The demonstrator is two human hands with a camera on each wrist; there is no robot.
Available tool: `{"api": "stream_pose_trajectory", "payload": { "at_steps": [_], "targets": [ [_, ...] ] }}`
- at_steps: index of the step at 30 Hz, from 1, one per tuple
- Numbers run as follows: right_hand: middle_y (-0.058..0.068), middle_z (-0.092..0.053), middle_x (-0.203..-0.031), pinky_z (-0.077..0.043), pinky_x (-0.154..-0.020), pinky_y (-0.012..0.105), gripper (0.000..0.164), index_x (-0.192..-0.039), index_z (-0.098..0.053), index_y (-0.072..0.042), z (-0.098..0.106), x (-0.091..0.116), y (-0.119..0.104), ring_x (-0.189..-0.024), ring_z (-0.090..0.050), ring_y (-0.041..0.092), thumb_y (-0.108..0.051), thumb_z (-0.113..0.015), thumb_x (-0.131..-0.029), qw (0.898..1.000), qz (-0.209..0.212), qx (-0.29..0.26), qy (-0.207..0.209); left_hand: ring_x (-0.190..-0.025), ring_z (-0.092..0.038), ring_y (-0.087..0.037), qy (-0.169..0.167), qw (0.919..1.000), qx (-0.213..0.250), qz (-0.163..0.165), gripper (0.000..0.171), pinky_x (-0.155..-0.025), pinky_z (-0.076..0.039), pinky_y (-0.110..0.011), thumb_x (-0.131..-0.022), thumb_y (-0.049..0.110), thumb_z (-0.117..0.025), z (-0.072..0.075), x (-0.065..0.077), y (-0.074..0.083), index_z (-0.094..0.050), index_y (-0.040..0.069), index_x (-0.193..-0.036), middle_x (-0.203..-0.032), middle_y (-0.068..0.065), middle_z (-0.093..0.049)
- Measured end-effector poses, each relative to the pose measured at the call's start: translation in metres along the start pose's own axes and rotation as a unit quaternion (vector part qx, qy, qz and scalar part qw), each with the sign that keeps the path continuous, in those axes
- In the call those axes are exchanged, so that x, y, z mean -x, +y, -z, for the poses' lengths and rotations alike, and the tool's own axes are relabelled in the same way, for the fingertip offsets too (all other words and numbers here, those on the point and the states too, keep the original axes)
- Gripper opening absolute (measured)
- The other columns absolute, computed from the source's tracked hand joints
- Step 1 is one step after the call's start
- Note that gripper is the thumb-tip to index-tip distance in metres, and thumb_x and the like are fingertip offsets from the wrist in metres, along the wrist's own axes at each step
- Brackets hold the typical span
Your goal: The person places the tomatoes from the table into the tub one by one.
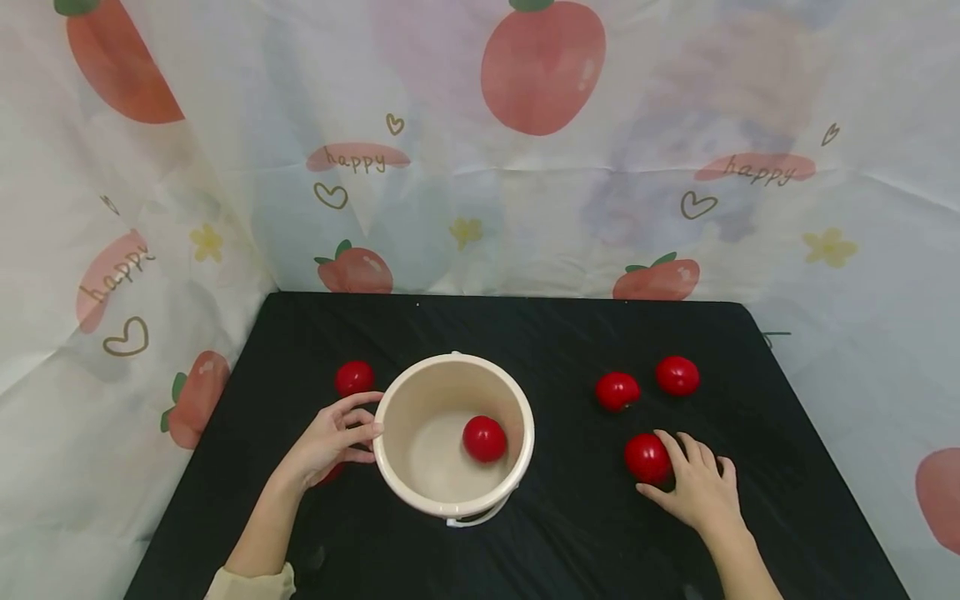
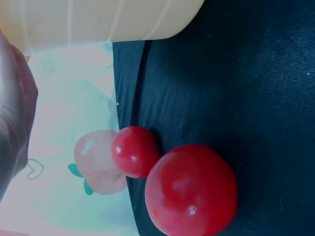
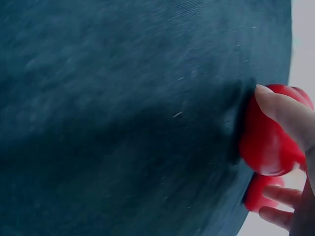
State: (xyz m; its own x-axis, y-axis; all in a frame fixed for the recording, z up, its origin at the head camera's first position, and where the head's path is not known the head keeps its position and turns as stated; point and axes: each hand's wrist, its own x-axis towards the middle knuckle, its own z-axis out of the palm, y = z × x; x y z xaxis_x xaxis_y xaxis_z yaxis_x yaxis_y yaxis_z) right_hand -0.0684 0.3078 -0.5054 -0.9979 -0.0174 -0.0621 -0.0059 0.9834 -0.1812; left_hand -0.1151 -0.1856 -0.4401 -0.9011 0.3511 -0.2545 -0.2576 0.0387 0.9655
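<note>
One tomato point(image 1: 484, 439) lay inside the bucket point(image 1: 427, 421); five more sat outside on the worktop point(image 1: 577, 533). The right hand point(image 1: 697, 483) gripped the front-right tomato point(image 1: 645, 458); the left hand point(image 1: 333, 442), fingers relaxed, touched the bucket's side.

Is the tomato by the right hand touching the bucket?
Apart. The head view shows a wide stretch of black table between the tomato at the right hand and the bucket.
</note>
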Motion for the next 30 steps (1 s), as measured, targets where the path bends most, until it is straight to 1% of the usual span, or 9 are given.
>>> {"api": "stream_pose_trajectory", "payload": {
  "at_steps": [4,10,16,20,25,30],
  "targets": [
    [0.028,-0.038,-0.124,-0.022,-0.086,0.064,0.085,-0.13,-0.036,-0.01,-0.008,-0.002,0.006,-0.111,-0.033,0.046,-0.045,-0.077,-0.064,1.0,0.007,0.004,0.01,-0.071,-0.063,-0.016,0.001,1.0,-0.001,0.0,0.061,-0.07,-0.055,-0.041,-0.085,0.01,-0.064,0.0,0.0,0.0,-0.032,-0.003,-0.136,-0.086,-0.005,-0.061],
    [0.025,-0.041,-0.121,-0.024,-0.086,0.063,0.085,-0.129,-0.035,-0.008,-0.016,-0.004,0.007,-0.108,-0.037,0.045,-0.044,-0.077,-0.064,1.0,0.007,0.004,0.014,-0.071,-0.063,-0.016,0.001,1.0,0.005,-0.002,0.06,-0.07,-0.055,-0.041,-0.086,0.009,-0.063,0.001,0.0,-0.001,-0.032,-0.003,-0.135,-0.085,-0.005,-0.061],
    [0.024,-0.044,-0.118,-0.026,-0.086,0.061,0.084,-0.127,-0.037,-0.005,-0.02,-0.006,0.007,-0.105,-0.041,0.044,-0.045,-0.076,-0.065,0.999,0.013,0.022,0.028,-0.072,-0.063,-0.016,0.001,1.0,0.003,-0.002,0.06,-0.07,-0.055,-0.041,-0.086,0.01,-0.063,0.0,0.0,-0.002,-0.032,-0.003,-0.136,-0.087,-0.005,-0.062],
    [0.024,-0.046,-0.115,-0.028,-0.086,0.061,0.083,-0.125,-0.039,-0.003,-0.022,-0.008,0.008,-0.1,-0.045,0.042,-0.046,-0.075,-0.064,0.998,0.028,0.039,0.047,-0.072,-0.063,-0.016,0.001,1.0,0.004,-0.002,0.06,-0.07,-0.055,-0.041,-0.086,0.01,-0.063,0.0,-0.001,-0.002,-0.033,-0.003,-0.135,-0.087,-0.005,-0.062],
    [0.021,-0.05,-0.11,-0.032,-0.085,0.059,0.082,-0.121,-0.042,-0.001,-0.015,-0.012,0.006,-0.098,-0.047,0.038,-0.047,-0.076,-0.062,0.994,0.059,0.052,0.077,-0.071,-0.063,-0.016,0.0,1.0,0.008,0.002,0.06,-0.07,-0.055,-0.041,-0.086,0.009,-0.063,0.0,-0.001,-0.002,-0.033,-0.003,-0.136,-0.086,-0.005,-0.062],
    [0.02,-0.053,-0.105,-0.034,-0.082,0.057,0.08,-0.118,-0.044,-0.001,0.004,-0.022,-0.002,-0.094,-0.048,0.036,-0.044,-0.078,-0.06,0.986,0.096,0.061,0.123,-0.071,-0.063,-0.015,0.003,1.0,0.008,0.004,0.061,-0.07,-0.055,-0.041,-0.085,0.01,-0.064,0.0,0.0,-0.001,-0.032,-0.003,-0.136,-0.086,-0.005,-0.062]
  ]
}}
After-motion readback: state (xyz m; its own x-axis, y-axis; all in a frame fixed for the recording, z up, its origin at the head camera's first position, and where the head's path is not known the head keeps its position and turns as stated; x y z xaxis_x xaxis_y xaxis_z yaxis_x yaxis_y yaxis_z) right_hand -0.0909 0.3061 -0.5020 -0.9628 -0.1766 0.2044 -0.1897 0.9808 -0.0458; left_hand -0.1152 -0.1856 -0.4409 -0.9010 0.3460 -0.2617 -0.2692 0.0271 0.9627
